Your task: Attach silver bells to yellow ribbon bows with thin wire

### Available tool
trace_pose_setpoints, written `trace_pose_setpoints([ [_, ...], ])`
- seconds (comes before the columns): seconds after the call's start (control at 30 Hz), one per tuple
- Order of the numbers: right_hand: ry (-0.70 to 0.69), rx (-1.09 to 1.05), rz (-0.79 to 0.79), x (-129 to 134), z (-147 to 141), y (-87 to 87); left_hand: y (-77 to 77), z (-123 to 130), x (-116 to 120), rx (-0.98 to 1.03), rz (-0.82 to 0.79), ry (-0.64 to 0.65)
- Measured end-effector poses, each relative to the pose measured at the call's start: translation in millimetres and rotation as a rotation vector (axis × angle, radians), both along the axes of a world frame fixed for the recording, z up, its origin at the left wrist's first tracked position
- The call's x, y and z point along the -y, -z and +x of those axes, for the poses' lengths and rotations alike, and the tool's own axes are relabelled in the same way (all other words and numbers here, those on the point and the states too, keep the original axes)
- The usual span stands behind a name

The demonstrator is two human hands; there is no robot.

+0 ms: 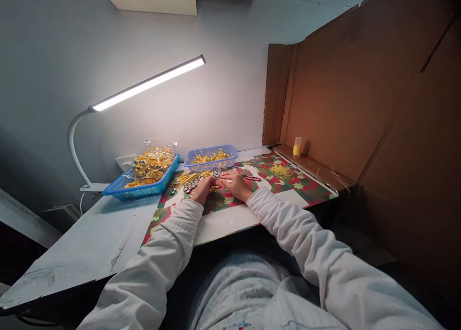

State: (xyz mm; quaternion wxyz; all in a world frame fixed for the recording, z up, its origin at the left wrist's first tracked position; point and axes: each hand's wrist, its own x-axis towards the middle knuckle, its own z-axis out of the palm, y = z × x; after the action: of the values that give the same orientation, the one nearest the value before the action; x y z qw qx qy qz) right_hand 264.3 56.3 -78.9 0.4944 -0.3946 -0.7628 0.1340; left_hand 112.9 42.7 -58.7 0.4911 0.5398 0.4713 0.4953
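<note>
Left hand: the left hand (203, 189) stood at mid-frame beside the beads (197, 182), fingers bent inward; I could not tell whether they gripped anything.
Right hand: the right hand (235, 184) lay just right of it, palm down, fingers reaching left; their grip could not be told either.
Gold bit: a gold bit (214, 189) showed at mid-frame, between the hands, above the mat (225, 201).
Beads: they lay loose in a silvery heap at centre; a brush from the left hand could probably have scattered them.
Tool: a thin pink tool (252, 178) lay just right of the right hand, where a careless wrist might have knocked it.
Tray: the tray (153, 189), left of centre, was heaped above its rim, so a bump could have spilled pieces.
Strands: yellow strands (281, 171), right of centre, looked liable to tangle if dragged.
</note>
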Motion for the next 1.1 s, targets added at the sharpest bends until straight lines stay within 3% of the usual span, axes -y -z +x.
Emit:
trace_pose_setpoints([
  [0.1,-0.037,0.017,-0.005,3,-1,-1.7,1.3,1,1,-0.047,0.026,0.076],
  [0.27,-0.149,0.062,-0.018,5,0,-4.1,1.6,0,4,-0.074,0.072,0.092],
  [0.7,-0.100,-0.017,-0.157,11,3,-10.8,2.0,-4,1,-0.164,0.018,0.095],
  [1.1,-0.263,-0.068,-0.261,6,4,-8.0,-1.1,-4,3,-0.194,0.024,0.130],
])
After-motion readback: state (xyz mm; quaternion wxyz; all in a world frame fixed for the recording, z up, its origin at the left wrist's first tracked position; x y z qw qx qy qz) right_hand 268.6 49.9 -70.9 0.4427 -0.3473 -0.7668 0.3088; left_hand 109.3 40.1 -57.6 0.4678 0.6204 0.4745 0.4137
